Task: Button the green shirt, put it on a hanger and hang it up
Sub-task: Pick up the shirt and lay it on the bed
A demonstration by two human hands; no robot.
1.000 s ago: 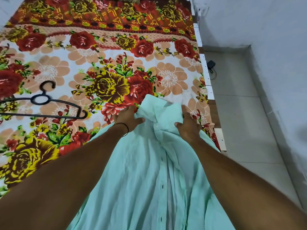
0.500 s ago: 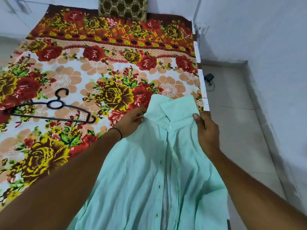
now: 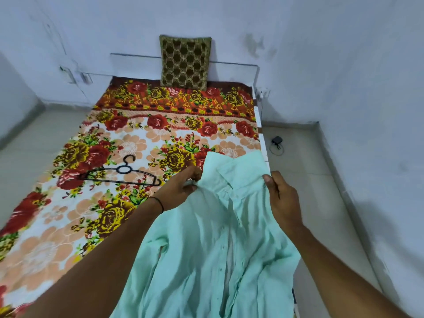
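The light green shirt (image 3: 206,249) hangs from my two hands over the right side of the bed, front facing me, placket open with dark buttons showing down the middle. My left hand (image 3: 181,187) grips the left shoulder beside the collar (image 3: 231,171). At the right shoulder edge, my right hand (image 3: 282,196) pinches the fabric, thumb on top. A black hanger (image 3: 124,172) lies flat on the floral bedsheet (image 3: 68,226), left of my left hand.
A patterned brown cushion (image 3: 185,61) leans on the wall at the head of the bed. A black charger with cable (image 3: 277,141) lies on the tiled floor to the right. White walls close in at the back and right.
Both hands have lifted the shirt's shoulders off the bed and spread them apart. The view has tilted up, so the cushion and back wall now show.
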